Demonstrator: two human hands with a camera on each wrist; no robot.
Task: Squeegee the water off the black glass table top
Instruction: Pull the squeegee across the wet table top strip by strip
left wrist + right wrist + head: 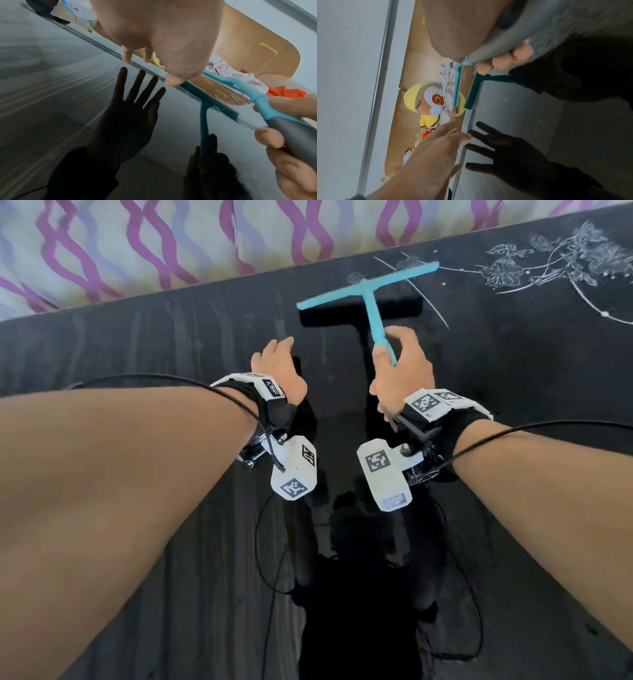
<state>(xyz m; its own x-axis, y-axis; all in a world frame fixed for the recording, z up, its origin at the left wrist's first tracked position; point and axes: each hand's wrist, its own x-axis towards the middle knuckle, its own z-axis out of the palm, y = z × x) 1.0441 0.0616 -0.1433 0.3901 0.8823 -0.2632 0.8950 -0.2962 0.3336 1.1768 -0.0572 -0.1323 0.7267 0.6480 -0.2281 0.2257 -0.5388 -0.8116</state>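
On the streaky black glass table top point(513, 412) I'm gripping the light, stiff turquoise plastic T-shaped squeegee point(368, 290) by its grey handle in my right hand point(400, 371), while my left hand point(279, 368) is hovering with fingers spread.

The table point(171, 344) top is black glass, smooth and very shiny, so it shows dark mirror shapes of the hands. Thin wet streaks dull parts of it. A silvery flower pattern point(561, 265) sits in one far corner. The squeegee point(368, 290) looks like smooth blue plastic, matt, not shiny, and the lower part of its handle is soft-looking grey. Past the table lies a cloth point(154, 244) with purple wavy lines. A soft plush toy point(433, 102) looks fuzzy, in front of smooth tan wood.
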